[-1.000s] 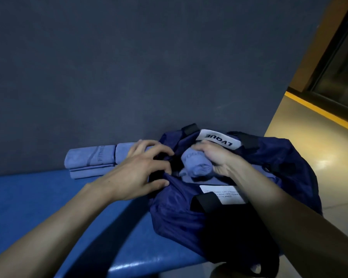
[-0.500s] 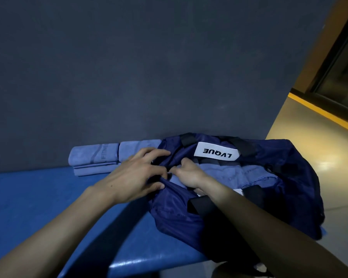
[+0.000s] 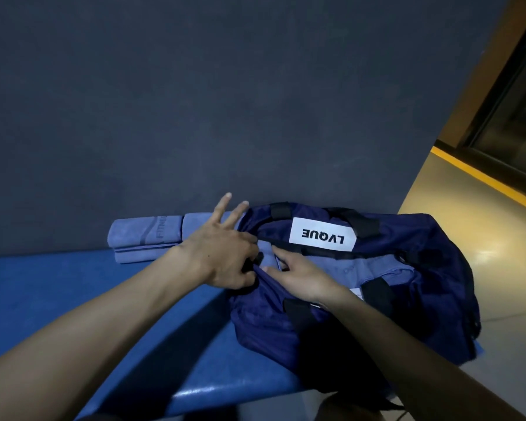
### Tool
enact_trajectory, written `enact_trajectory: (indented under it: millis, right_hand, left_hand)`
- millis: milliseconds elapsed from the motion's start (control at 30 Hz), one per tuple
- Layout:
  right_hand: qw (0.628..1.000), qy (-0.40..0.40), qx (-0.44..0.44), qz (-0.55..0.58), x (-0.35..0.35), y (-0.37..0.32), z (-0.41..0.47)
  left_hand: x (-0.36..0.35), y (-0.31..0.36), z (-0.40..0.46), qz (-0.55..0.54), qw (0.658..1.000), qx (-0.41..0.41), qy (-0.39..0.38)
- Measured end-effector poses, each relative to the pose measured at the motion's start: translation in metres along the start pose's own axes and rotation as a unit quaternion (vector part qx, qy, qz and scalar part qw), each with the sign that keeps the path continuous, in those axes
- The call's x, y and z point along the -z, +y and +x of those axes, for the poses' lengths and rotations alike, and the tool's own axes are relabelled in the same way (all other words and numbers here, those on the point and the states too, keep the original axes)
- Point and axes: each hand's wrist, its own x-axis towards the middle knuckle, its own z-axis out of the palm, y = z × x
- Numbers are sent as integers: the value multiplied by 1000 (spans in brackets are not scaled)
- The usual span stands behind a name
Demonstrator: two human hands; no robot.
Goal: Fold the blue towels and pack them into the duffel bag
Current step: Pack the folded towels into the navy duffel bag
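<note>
one navy duffel bag [image 3: 401, 299] unzipped, pale blue towels [image 3: 359, 265] inside

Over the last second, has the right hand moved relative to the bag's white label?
Yes. The right hand shifted left of the white label, toward the left hand.

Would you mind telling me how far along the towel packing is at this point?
Done: at least one folded blue towel lies inside the open duffel bag. In hand: the left hand pinches the bag's opening edge while the right hand reaches into the opening by that towel. Left: a stack of folded towels waits on the blue bench beside the bag.
</note>
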Motion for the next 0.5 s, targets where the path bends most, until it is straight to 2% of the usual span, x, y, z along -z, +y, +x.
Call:
enact_trajectory:
  millis: [133,267,500]
  right_hand:
    - [998,56,10,21,1,7,-8]
    - [996,77,3,47,-2,12,-7]
    - [976,63,-104,180,0,1,5]
  left_hand:
    - [-3,7,6,1,999,28,-40]
    - [-5,6,10,-36,995,36,-85]
    - [-10,1,6,-139,988,13,-68]
